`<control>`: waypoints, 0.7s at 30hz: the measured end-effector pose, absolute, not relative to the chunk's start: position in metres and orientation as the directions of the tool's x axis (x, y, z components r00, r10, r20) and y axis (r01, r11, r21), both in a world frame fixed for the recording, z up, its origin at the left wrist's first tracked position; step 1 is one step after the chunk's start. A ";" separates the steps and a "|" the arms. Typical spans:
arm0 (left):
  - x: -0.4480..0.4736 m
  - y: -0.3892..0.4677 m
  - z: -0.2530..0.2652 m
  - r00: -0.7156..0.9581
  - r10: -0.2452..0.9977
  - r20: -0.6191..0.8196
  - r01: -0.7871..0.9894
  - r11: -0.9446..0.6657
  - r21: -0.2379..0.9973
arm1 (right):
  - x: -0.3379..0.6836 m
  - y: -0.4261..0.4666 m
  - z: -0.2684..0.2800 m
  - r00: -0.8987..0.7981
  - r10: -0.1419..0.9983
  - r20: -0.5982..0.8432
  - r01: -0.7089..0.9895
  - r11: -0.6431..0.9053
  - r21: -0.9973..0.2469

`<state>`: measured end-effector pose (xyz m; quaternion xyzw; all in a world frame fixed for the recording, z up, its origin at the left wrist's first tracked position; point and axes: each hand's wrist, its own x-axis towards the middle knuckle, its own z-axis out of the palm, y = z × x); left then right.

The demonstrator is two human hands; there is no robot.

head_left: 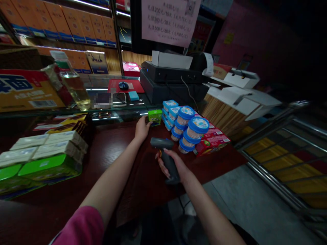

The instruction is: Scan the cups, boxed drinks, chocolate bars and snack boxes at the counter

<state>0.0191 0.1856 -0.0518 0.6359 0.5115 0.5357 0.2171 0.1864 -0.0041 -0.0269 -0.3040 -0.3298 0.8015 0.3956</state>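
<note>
- Left hand (142, 130) is touching the left end of the small green box (154, 116), thumb on the near left corner; the other fingers are partly hidden, so can't tell how tightly they're closing.
- Green box is sitting toward the far side of the surface (108, 149), just left of the rectangular blue tubs (170, 112).
- Right hand (182, 168) is holding the scanner (169, 161); fingers are wrapping the handle, narrow around it. Scanner head is pointing left, nearer than the green box and apart from it.
- Round blue-lidded tubs (196, 126) are standing in stacks right of the scanner head, crowding that side.
- Red boxes (213, 140) are lying right of and behind the tubs, near the surface's right end.
- Near edge is running diagonally below the scanner, rising to the right; grey floor (230, 192) is showing past it, metal rail (270, 180) farther right.
- Far side: glass strip and black cash drawer (173, 83) are bounding the reach.
- Open room: bare surface is stretching left of the left forearm, up to the green packs (51, 166) and pale packs (42, 144). Another bare patch is lying between green box and scanner.
</note>
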 end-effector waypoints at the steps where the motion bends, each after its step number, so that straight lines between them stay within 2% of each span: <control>1: 0.021 0.191 -0.052 -0.107 0.884 0.455 0.415 -0.377 0.828 | 0.186 -0.004 -0.028 -0.501 0.836 -0.225 -0.441 -0.470 -0.765; 6: 0.024 0.207 -0.052 -0.175 0.906 0.385 0.332 -0.314 0.889 | 0.186 -0.003 -0.030 -0.497 0.830 -0.252 -0.429 -0.488 -0.760; 11: 0.025 0.210 -0.050 -0.232 0.906 0.353 0.412 -0.238 0.880 | 0.187 -0.004 -0.029 -0.504 0.825 -0.254 -0.447 -0.501 -0.741; 16: 0.024 0.202 -0.044 -0.257 0.917 0.306 0.380 -0.195 0.904 | 0.188 -0.003 -0.028 -0.504 0.839 -0.205 -0.466 -0.465 -0.753; 19: 0.017 0.175 -0.045 -0.269 0.907 0.323 0.311 -0.235 0.921 | 0.191 -0.003 -0.026 -0.492 0.856 -0.161 -0.472 -0.417 -0.776; 21: 0.003 0.144 -0.047 -0.209 0.902 0.377 0.285 -0.312 0.906 | 0.192 -0.005 -0.023 -0.475 0.867 -0.155 -0.474 -0.400 -0.785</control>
